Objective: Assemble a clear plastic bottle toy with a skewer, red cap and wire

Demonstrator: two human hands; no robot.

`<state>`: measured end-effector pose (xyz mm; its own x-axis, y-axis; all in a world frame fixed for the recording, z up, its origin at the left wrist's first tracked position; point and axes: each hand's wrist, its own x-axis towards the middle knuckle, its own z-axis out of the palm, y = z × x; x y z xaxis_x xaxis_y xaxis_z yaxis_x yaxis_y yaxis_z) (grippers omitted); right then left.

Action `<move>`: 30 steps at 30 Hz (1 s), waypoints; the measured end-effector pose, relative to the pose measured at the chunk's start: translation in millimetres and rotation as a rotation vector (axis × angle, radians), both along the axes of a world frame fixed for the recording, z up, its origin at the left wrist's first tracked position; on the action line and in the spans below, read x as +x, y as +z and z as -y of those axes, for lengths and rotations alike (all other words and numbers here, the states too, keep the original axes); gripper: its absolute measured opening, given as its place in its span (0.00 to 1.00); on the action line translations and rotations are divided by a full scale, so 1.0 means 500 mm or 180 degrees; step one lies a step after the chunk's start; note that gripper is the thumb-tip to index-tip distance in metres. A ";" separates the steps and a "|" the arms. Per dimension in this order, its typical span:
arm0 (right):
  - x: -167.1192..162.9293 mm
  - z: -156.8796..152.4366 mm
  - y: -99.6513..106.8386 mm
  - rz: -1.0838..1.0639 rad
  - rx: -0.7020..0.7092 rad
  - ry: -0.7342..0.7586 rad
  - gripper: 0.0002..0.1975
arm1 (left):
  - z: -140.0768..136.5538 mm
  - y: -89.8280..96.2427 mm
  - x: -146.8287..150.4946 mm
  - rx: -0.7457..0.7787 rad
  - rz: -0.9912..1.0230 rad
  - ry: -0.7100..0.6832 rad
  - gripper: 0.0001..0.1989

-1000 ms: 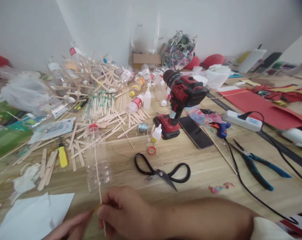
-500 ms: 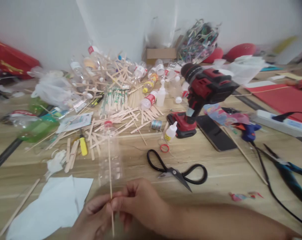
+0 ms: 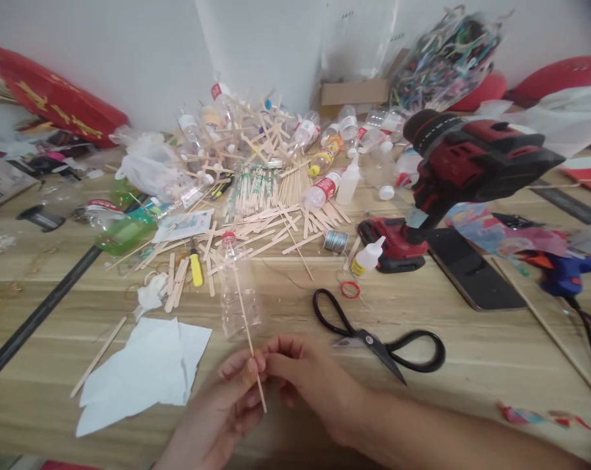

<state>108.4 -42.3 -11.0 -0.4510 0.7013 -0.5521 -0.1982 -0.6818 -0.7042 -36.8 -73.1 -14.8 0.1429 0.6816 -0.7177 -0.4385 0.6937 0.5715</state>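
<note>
A thin wooden stick (image 3: 243, 307) slants up and away from my hands, its upper part over a clear plastic bottle with a red cap (image 3: 243, 287) lying on the table. My left hand (image 3: 236, 385) pinches the stick near its lower end between thumb and fingers. Against it, my right hand (image 3: 300, 369) has thumb and forefinger closed at the same spot on the stick; its other fingers curl below. Black-handled scissors (image 3: 370, 341) lie open to the right of my hands. White paper sheets (image 3: 138, 372) rest to the left.
Popsicle sticks (image 3: 260, 225) and bottles (image 3: 322, 189) pile up at the back. A red cordless drill (image 3: 452, 163) stands at right beside a phone (image 3: 476, 267). A glue bottle (image 3: 367, 256), a thread spool (image 3: 335, 241) and a yellow-handled screwdriver (image 3: 196, 269) lie mid-table.
The view has turned left and tipped lower, so things on the table appear shifted right. Both hands stay on the stick, which now leans more to the upper left.
</note>
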 end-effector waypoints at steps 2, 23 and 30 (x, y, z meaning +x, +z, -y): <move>0.002 0.002 0.002 -0.0332 -0.0128 -0.0205 0.06 | 0.000 0.002 0.003 0.0081 -0.0010 -0.0099 0.19; 0.077 -0.073 0.044 0.0506 0.0782 0.2132 0.11 | -0.034 0.030 0.001 0.0773 -0.0890 -0.0225 0.22; 0.057 -0.059 0.027 0.1142 0.2322 0.1754 0.11 | -0.024 0.019 0.021 0.0846 -0.0988 -0.0269 0.17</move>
<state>137.0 -12.6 2.3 -0.7075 0.6664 -0.2351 0.3251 0.0116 -0.9456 -26.1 -61.4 -5.4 0.0111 0.8441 -0.5361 -0.1650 0.5303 0.8316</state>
